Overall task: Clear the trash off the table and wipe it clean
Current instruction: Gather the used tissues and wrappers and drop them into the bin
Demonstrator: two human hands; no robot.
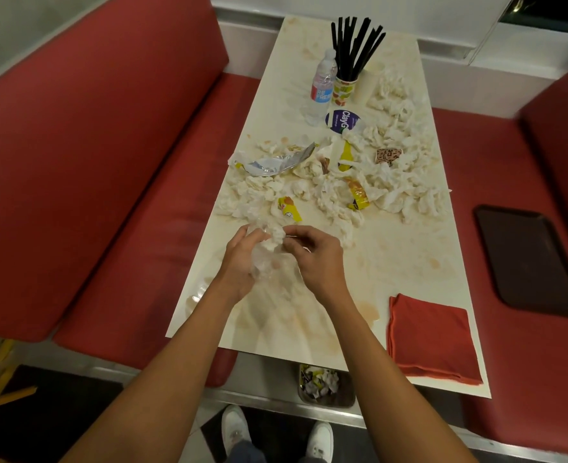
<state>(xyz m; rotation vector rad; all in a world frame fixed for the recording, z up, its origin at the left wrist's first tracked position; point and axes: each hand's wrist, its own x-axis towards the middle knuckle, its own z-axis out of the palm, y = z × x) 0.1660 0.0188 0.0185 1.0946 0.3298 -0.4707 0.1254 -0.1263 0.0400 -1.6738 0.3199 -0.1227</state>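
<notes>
Both hands meet above the near middle of the stained white table (409, 248). My left hand (239, 259) holds a clear crumpled plastic bag (265, 262). My right hand (312, 255) pinches a crumpled white napkin (274, 238) at the bag's top. Beyond the hands lies a wide heap of crumpled napkins (392, 182), with yellow wrappers (357, 195), a silver foil packet (275, 162) and a brown patterned wrapper (388, 156) among them. A folded red cloth (432, 339) lies at the near right corner.
At the far end stand a water bottle (324, 80) and a paper cup of black straws (344, 90), with a blue ClayGo pack (341, 120) nearby. Red benches flank the table; a dark tray (526, 259) lies on the right one. A trash bin (326, 384) sits on the floor below.
</notes>
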